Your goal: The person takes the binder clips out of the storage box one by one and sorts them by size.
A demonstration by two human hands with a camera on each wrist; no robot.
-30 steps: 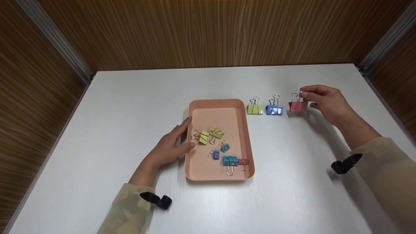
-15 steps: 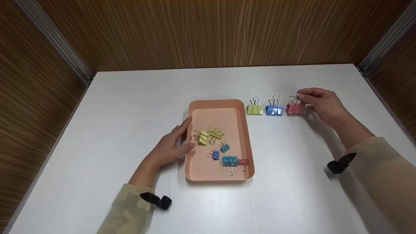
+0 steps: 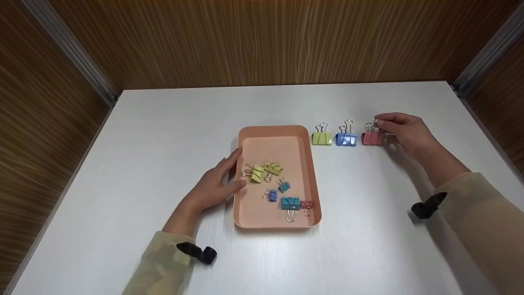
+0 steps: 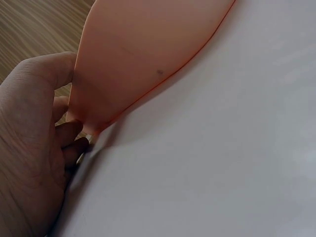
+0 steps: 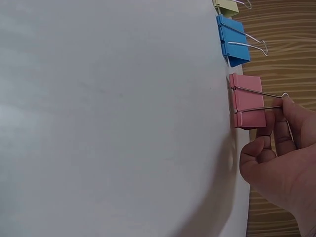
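My right hand (image 3: 403, 131) pinches the wire handles of a pink binder clip (image 3: 372, 138) (image 5: 245, 101) that stands on the white table (image 3: 163, 131). It is the right end of a row with a blue clip (image 3: 346, 139) (image 5: 232, 40) and a yellow-green clip (image 3: 321, 138) (image 5: 226, 5). My left hand (image 3: 213, 184) (image 4: 34, 148) lies flat against the left wall of a peach tray (image 3: 303, 164) (image 4: 143, 49), thumb on its rim. Several small clips lie in the tray: two yellow-green (image 3: 264, 170), teal (image 3: 290, 203), blue (image 3: 272, 195), pink (image 3: 306, 204).
Wood-grain walls enclose the table on the back and both sides. Black wrist straps (image 3: 425, 208) sit on both sleeves.
The right hand has lowered the pink clip and shifted it slightly left into line with the blue and yellow-green clips. The left hand and tray have stayed put.
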